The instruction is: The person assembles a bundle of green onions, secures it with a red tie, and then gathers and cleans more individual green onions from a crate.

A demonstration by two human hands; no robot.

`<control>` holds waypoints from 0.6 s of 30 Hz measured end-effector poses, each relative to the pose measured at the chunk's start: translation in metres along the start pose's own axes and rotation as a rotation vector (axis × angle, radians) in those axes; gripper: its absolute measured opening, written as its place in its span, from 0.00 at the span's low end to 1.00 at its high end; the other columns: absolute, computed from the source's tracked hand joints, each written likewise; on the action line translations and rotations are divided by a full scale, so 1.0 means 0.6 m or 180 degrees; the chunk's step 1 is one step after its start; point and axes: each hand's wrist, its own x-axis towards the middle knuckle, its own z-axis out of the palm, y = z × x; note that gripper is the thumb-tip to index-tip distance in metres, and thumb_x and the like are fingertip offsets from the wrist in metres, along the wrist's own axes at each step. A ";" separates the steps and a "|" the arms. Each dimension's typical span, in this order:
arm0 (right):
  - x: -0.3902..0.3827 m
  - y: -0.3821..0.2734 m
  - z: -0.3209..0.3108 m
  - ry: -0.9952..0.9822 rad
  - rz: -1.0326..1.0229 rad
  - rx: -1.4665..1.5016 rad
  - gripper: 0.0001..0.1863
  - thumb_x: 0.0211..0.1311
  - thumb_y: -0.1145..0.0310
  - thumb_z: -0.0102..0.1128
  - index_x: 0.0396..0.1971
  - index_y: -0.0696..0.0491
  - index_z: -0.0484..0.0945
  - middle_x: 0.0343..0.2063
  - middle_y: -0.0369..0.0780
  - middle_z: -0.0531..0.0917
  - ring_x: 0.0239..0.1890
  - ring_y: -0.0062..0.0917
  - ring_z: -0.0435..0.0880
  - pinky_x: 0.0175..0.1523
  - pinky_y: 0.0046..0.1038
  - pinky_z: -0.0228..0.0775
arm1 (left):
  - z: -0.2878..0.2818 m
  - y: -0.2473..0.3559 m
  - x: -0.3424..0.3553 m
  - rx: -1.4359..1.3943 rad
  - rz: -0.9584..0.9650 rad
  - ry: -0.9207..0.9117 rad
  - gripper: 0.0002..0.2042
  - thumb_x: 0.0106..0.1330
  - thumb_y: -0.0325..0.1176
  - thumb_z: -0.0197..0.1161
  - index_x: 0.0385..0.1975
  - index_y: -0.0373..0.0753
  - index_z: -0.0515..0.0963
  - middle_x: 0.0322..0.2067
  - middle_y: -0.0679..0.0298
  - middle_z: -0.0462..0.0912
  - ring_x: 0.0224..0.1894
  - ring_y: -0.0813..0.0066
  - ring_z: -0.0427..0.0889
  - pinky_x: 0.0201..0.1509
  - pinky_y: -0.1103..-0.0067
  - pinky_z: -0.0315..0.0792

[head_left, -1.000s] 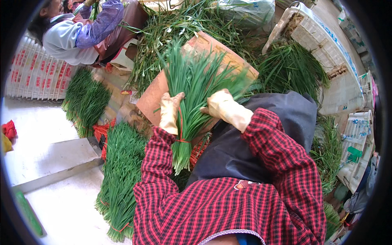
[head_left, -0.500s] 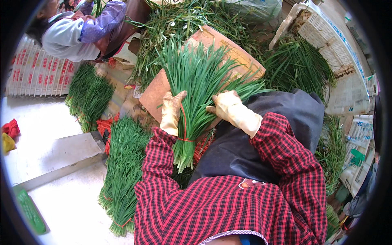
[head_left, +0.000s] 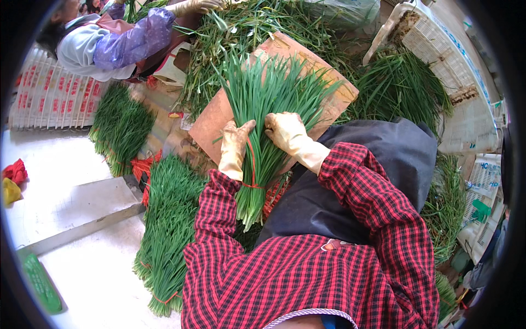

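A large bunch of green chives (head_left: 274, 93) lies tilted across a brown board (head_left: 211, 123) in front of me, leaves fanned out at the far end and pale stem ends toward me. A red tie (head_left: 252, 185) circles its lower stems, and a strand of it runs up toward my left hand. My left hand (head_left: 235, 143), in a cream rubber glove, grips the bunch's left side, thumb across the leaves. My right hand (head_left: 286, 131), gloved alike, has its fingers curled onto the leaves at the right; the fingertips are partly hidden.
Tied chive bunches (head_left: 167, 230) lie to my left on a white surface. Loose leaves (head_left: 241, 33) heap up behind the board. White plastic crates (head_left: 444, 60) stand at the right. A co-worker in purple sleeves (head_left: 126, 46) sits at far left. Dark apron cloth (head_left: 356, 175) covers my lap.
My right hand has moved left and slightly farther away, closer to my left hand. Leaves that stuck out to the right are gathered in. The co-worker's gloved hand has come into view.
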 end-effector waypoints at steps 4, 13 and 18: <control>0.003 0.005 0.008 0.0172 -0.0041 0.0017 0.13 0.49 0.65 0.65 0.36 0.52 0.79 0.27 0.43 0.84 0.36 0.39 0.84 0.42 0.39 0.75 | 0.022 -0.026 0.027 0.0143 0.0232 -0.0398 0.24 0.55 0.40 0.68 0.48 0.32 0.75 0.36 0.52 0.84 0.36 0.60 0.84 0.43 0.70 0.77; -0.001 -0.006 0.003 0.0103 -0.0086 -0.0338 0.15 0.52 0.64 0.62 0.43 0.45 0.82 0.32 0.44 0.84 0.37 0.42 0.83 0.45 0.39 0.76 | 0.032 -0.019 0.012 0.1234 0.0450 0.0291 0.21 0.50 0.36 0.67 0.42 0.30 0.74 0.34 0.47 0.84 0.38 0.51 0.84 0.43 0.67 0.77; 0.009 0.013 0.008 -0.0199 0.0205 -0.0139 0.13 0.56 0.56 0.60 0.37 0.46 0.85 0.31 0.43 0.85 0.36 0.39 0.84 0.45 0.38 0.76 | 0.029 -0.031 0.001 0.0537 0.0849 0.0547 0.15 0.49 0.33 0.65 0.35 0.30 0.75 0.27 0.50 0.83 0.29 0.55 0.83 0.38 0.68 0.77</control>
